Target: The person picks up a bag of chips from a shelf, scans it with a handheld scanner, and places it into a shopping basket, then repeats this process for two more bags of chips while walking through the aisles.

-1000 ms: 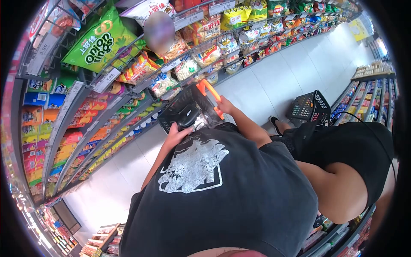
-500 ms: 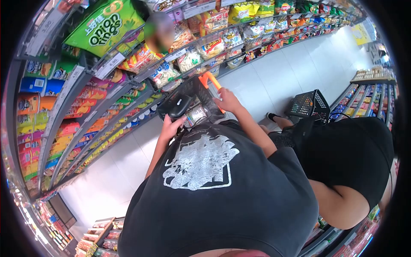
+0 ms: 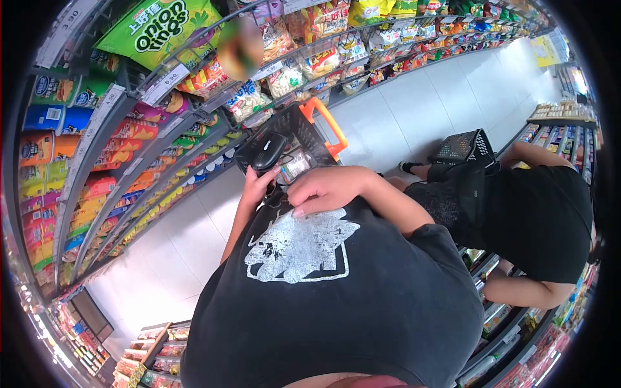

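My left hand [image 3: 257, 184] is closed on the near end of a black rounded device [image 3: 266, 152], with a small white mark on its top, held over a black shopping basket [image 3: 299, 118]. The basket's orange handle [image 3: 321, 123] stands at its right side, free of my hands. Inside the basket lies a package with white and printed parts [image 3: 297, 164], partly covered. My right hand [image 3: 328, 189] is in front of my dark shirt, fingers curled in; whatever they hold is hidden. Dark cord shows between my two hands.
Shelves of snack bags and canisters [image 3: 129, 139] curve along the left and front, with a green onion rings bag [image 3: 158, 32] on top. A person in black [image 3: 537, 223] bends at the right shelves, beside another black basket [image 3: 460, 149]. Pale tiled floor [image 3: 414, 97] runs between.
My right hand has left the basket's orange handle and come back to my shirt front, fingers curled. My left hand keeps the black device. The person on the right has moved an arm toward the shelves.
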Available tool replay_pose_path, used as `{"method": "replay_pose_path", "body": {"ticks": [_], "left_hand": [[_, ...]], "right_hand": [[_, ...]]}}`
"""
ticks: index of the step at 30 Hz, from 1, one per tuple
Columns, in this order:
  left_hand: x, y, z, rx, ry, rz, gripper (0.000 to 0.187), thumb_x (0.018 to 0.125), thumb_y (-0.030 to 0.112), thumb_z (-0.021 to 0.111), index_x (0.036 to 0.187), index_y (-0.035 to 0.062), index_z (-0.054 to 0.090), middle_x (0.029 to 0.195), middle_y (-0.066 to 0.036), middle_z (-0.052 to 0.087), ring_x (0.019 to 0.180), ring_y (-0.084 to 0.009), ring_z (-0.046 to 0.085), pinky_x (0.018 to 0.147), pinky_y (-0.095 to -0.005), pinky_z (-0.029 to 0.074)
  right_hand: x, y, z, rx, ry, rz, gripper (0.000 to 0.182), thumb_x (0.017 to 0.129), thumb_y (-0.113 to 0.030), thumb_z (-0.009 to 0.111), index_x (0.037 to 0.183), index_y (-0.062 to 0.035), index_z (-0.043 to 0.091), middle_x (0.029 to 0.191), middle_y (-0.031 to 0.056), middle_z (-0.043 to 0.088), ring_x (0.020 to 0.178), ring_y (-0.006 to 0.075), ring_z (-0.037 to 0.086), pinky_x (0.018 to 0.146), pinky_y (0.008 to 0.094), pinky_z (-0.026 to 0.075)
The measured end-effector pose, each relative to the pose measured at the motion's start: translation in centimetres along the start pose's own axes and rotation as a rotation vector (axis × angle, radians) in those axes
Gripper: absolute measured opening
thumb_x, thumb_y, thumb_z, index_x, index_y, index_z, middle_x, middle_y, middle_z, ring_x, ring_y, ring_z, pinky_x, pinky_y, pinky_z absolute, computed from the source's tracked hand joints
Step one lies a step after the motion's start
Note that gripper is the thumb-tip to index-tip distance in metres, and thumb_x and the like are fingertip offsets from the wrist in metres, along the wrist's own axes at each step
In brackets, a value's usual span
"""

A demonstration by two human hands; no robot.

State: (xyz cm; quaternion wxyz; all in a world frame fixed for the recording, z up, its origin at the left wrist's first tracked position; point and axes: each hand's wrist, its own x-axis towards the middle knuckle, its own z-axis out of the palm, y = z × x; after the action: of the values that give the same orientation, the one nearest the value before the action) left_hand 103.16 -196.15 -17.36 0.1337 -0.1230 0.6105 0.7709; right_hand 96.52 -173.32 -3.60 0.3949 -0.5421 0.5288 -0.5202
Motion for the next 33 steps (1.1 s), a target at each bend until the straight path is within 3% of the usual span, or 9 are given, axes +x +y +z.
{"method": "replay_pose_path", "body": {"ticks": [7, 13, 19, 22, 26, 29, 33], "left_hand": [[-1.2, 0.6, 0.6, -0.072, 0.078, 0.037, 0.017, 0.085, 0.003, 0.070, 0.098, 0.0015, 0.060, 0.073, -0.001, 0.058, 0.061, -0.0097, 0.054, 0.054, -0.0254, 0.042], [-1.9, 1.1, 1.6, -0.072, 0.118, -0.001, 0.020, 0.084, 0.001, 0.068, 0.103, 0.0020, 0.061, 0.082, -0.002, 0.062, 0.067, -0.0093, 0.057, 0.058, -0.0240, 0.043], [-1.5, -0.4, 2.4, -0.042, 0.050, -0.035, 0.024, 0.084, 0.002, 0.070, 0.107, 0.0019, 0.062, 0.086, -0.002, 0.064, 0.070, -0.0093, 0.058, 0.060, -0.0242, 0.044], [-0.7, -1.8, 2.2, -0.022, -0.010, -0.022, 0.025, 0.084, 0.002, 0.069, 0.108, 0.0016, 0.062, 0.086, -0.002, 0.065, 0.070, -0.0094, 0.058, 0.060, -0.0246, 0.044], [0.1, -1.1, 2.3, 0.040, -0.078, 0.014, 0.018, 0.084, 0.005, 0.068, 0.101, -0.0004, 0.064, 0.074, -0.001, 0.060, 0.063, -0.0090, 0.055, 0.057, -0.0253, 0.043], [0.6, 0.1, 3.2, 0.005, -0.041, 0.010, 0.017, 0.085, 0.005, 0.068, 0.100, -0.0010, 0.063, 0.072, -0.001, 0.058, 0.060, -0.0091, 0.053, 0.055, -0.0251, 0.042], [1.2, 0.8, 3.8, -0.002, -0.034, 0.028, 0.017, 0.085, 0.003, 0.067, 0.101, -0.0017, 0.063, 0.073, -0.002, 0.058, 0.060, -0.0093, 0.052, 0.054, -0.0253, 0.042]], "right_hand": [[-0.2, 2.4, -0.3, -0.071, 0.376, -0.169, 0.034, 0.098, -0.021, 0.059, 0.073, 0.0003, 0.048, 0.070, 0.0117, 0.043, 0.068, 0.0294, 0.049, 0.067, 0.0396, 0.040], [-0.1, 3.7, -0.8, -0.036, 0.424, -0.178, 0.029, 0.097, -0.019, 0.060, 0.077, 0.0010, 0.055, 0.072, 0.0106, 0.051, 0.068, 0.0264, 0.052, 0.068, 0.0380, 0.042], [-1.1, 4.4, -0.4, 0.050, 0.328, -0.113, 0.027, 0.097, -0.018, 0.061, 0.078, 0.0006, 0.056, 0.073, 0.0098, 0.054, 0.070, 0.0241, 0.054, 0.069, 0.0383, 0.043], [-2.1, 4.8, -0.7, 0.046, 0.307, -0.018, 0.025, 0.097, -0.020, 0.061, 0.081, -0.0006, 0.059, 0.075, 0.0112, 0.057, 0.073, 0.0265, 0.058, 0.069, 0.0382, 0.044], [-4.0, 6.9, -1.6, -0.623, 0.574, 0.120, 0.024, 0.096, -0.023, 0.060, 0.083, -0.0028, 0.062, 0.076, 0.0126, 0.058, 0.075, 0.0317, 0.060, 0.068, 0.0392, 0.046], [-6.0, 8.8, -2.1, -0.409, 0.782, 0.180, 0.028, 0.097, -0.024, 0.060, 0.080, -0.0024, 0.061, 0.075, 0.0137, 0.058, 0.069, 0.0311, 0.058, 0.065, 0.0402, 0.045], [-8.5, 9.5, -3.4, -0.276, 0.905, 0.506, 0.031, 0.096, -0.025, 0.059, 0.076, -0.0012, 0.057, 0.070, 0.0160, 0.057, 0.067, 0.0341, 0.059, 0.064, 0.0435, 0.046]]}}
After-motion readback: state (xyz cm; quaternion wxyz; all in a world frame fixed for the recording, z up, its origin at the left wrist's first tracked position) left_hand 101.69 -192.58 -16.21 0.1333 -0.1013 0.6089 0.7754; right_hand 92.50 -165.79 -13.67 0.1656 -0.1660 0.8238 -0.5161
